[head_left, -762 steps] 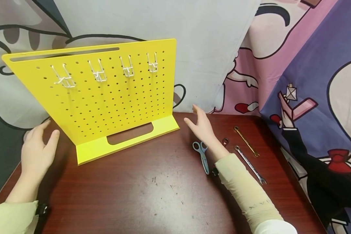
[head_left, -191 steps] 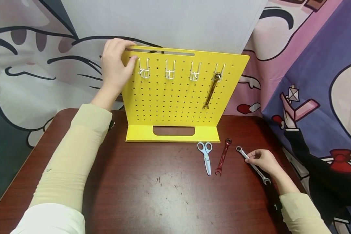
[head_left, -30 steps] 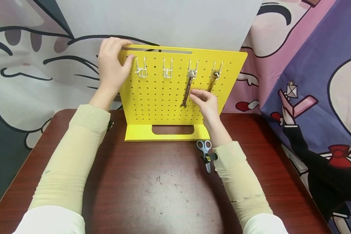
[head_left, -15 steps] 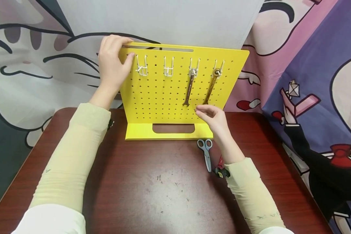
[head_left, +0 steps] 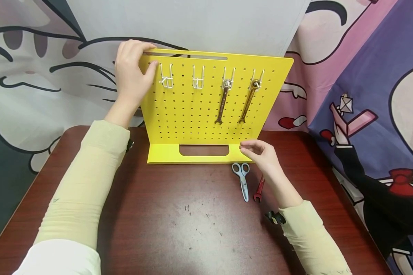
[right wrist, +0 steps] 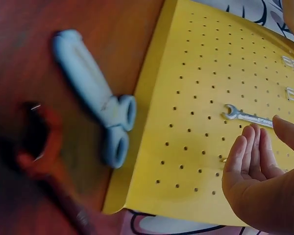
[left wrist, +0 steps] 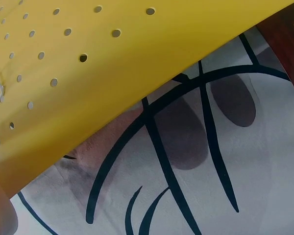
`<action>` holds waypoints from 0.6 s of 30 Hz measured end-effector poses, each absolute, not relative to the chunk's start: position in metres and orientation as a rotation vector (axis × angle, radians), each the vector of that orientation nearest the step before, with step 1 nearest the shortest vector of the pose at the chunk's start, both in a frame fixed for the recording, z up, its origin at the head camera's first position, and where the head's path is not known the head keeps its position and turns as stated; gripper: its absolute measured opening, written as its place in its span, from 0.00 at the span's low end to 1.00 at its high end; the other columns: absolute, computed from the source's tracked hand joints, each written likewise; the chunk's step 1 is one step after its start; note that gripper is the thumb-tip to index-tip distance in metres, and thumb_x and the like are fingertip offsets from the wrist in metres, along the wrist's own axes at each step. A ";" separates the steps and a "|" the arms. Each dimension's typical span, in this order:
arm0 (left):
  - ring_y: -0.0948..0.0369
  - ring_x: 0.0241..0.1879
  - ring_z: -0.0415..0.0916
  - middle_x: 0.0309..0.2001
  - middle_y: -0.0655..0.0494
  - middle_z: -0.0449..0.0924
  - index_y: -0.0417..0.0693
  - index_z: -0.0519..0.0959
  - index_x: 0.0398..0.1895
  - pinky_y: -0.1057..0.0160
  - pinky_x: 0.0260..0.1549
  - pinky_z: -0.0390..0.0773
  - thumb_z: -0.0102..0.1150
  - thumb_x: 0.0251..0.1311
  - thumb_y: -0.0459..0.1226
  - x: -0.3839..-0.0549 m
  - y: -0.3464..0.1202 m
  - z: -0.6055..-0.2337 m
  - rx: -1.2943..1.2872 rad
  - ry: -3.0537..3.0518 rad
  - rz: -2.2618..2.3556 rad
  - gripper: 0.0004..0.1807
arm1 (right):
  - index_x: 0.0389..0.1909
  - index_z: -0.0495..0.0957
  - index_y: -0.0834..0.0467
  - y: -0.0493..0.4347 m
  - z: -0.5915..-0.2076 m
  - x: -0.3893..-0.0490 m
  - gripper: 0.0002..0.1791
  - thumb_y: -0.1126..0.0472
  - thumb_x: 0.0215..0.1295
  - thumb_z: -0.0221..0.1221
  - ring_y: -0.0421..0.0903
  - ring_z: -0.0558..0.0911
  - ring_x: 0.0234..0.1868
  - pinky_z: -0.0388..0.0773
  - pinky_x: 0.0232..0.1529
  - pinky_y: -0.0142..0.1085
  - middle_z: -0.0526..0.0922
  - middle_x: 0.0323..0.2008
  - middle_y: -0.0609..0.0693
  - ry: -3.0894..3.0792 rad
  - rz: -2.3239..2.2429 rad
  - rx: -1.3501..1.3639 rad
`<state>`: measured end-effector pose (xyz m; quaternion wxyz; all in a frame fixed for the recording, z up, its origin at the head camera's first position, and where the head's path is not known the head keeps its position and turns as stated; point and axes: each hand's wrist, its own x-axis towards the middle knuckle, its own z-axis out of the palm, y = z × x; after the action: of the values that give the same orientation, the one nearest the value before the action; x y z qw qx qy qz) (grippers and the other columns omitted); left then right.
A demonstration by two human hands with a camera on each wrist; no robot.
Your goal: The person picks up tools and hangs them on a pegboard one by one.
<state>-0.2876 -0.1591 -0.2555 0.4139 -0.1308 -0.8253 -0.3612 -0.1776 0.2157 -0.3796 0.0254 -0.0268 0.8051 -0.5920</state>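
Observation:
My left hand (head_left: pixel 132 72) grips the top left corner of the yellow pegboard (head_left: pixel 179 110), thumb on the front face. From the third white wire hook hangs a silver wrench (head_left: pixel 222 103); a gold wrench (head_left: pixel 249 103) hangs from the rightmost one. My right hand (head_left: pixel 263 154), fingers loosely bent and holding nothing, is in front of the board's lower right corner. Below it on the table lie light blue scissors (head_left: pixel 241 175) and a red wrench (head_left: pixel 259 189), the latter partly hidden by my forearm. The right wrist view shows the red wrench's jaw end (right wrist: pixel 39 147) close up.
Two bare wire hooks, a left one (head_left: pixel 166 78) and a second (head_left: pixel 198 79), sit on the board. The brown table (head_left: pixel 179 229) meets a printed cloth (head_left: pixel 358 95) at the back and right.
Since the oldest frame the board was turned and both wrenches were hung, the silver one after the gold. In the last second my right hand moved down and right from the silver wrench.

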 end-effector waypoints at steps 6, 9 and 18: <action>0.50 0.63 0.74 0.57 0.47 0.86 0.44 0.86 0.57 0.59 0.71 0.67 0.65 0.70 0.33 -0.288 -0.160 -0.256 -0.325 -2.078 -0.906 0.14 | 0.58 0.82 0.71 0.228 -0.391 -0.171 0.19 0.66 0.70 0.67 0.28 0.85 0.39 0.82 0.45 0.21 0.91 0.48 0.59 2.528 -1.721 -0.092; 0.51 0.64 0.74 0.57 0.48 0.86 0.44 0.86 0.57 0.59 0.71 0.67 0.65 0.70 0.33 -0.288 -0.160 -0.256 -0.322 -2.082 -0.903 0.14 | 0.57 0.82 0.72 0.233 -0.397 -0.168 0.18 0.68 0.70 0.66 0.28 0.85 0.38 0.82 0.44 0.21 0.88 0.52 0.70 2.546 -1.681 -0.103; 0.51 0.64 0.74 0.57 0.48 0.86 0.44 0.86 0.57 0.60 0.71 0.67 0.65 0.70 0.33 -0.288 -0.160 -0.255 -0.320 -2.087 -0.901 0.14 | 0.57 0.82 0.73 0.247 -0.411 -0.161 0.18 0.68 0.69 0.67 0.26 0.85 0.38 0.80 0.44 0.21 0.88 0.51 0.71 2.559 -1.545 -0.148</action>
<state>-0.2885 -0.1595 -0.2553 0.4107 -0.1273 -0.8290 -0.3577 -0.1609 0.2472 -0.4110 0.0744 -0.0493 0.8527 -0.5147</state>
